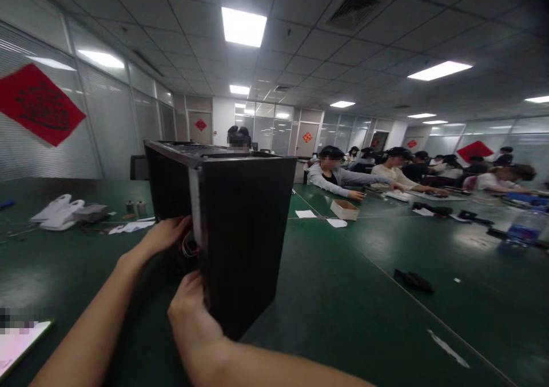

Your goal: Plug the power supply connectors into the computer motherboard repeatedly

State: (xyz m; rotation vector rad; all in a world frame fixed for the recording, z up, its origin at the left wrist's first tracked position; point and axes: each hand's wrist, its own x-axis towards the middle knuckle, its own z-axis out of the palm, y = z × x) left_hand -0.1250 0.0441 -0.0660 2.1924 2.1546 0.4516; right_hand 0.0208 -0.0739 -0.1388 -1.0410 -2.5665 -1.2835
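Note:
A black computer case (246, 232) stands upright on the green table, its open side facing left. My left hand (171, 231) reaches into that opening, fingers closed beside a bundle of thin coloured cables (187, 245). Behind the case's front edge its fingertips disappear, so what they hold cannot be made out. Lower down, my right hand (195, 307) is at the near edge of the opening, just below the cables. Its fingers curl inward and are partly hidden; I cannot make out what is in them.
Left on the table (107, 278) lie a white plastic bag (60, 211), a grey box (91, 212) and a lit screen (21, 341). To the right are an open carton (344, 210), a black cloth-like item (414, 281) and a water bottle (525, 227). Several people sit farther back.

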